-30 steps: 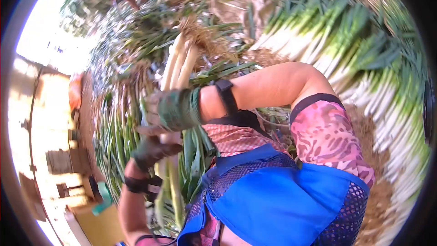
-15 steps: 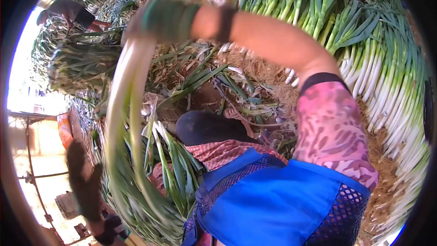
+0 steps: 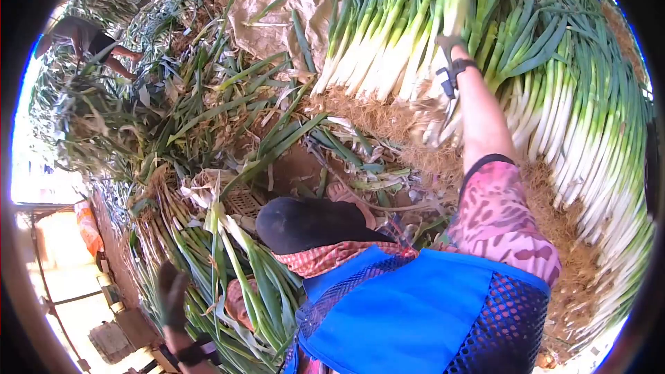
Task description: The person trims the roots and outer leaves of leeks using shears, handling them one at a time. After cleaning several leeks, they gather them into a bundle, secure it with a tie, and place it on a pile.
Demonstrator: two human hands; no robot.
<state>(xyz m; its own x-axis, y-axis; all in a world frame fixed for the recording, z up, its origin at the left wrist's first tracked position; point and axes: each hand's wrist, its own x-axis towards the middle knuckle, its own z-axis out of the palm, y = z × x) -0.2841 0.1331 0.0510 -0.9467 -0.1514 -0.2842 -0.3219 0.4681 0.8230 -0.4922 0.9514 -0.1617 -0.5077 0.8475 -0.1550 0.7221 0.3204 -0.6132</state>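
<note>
My right hand point(image 3: 454, 45), in a dark glove with a dark band at the wrist, reaches to the top of a long row of leeks. Its fingers are closed on a bunch of leeks point(image 3: 457, 0), whose leaves are blurred and whose white ends are partly hidden by the hand and wrist. My left hand point(image 3: 172, 296), also gloved in dark cloth, is at the lower left with thumb and fingers apart and nothing in it. It hovers by or over a heap of untrimmed leeks point(image 3: 208, 263) beside my knee.
Rows of leeks point(image 3: 568, 118) lie side by side on the right, roots inward. Loose leaves and husks point(image 3: 353, 145) litter the ground. A tan sack point(image 3: 284, 7) lies at the top. Another person point(image 3: 86, 38) bends over leek heaps at the upper left.
My right hand has swung from upper left to the row on the right, carrying the leeks across. My left hand has shifted right and lower, closer to the heap.
</note>
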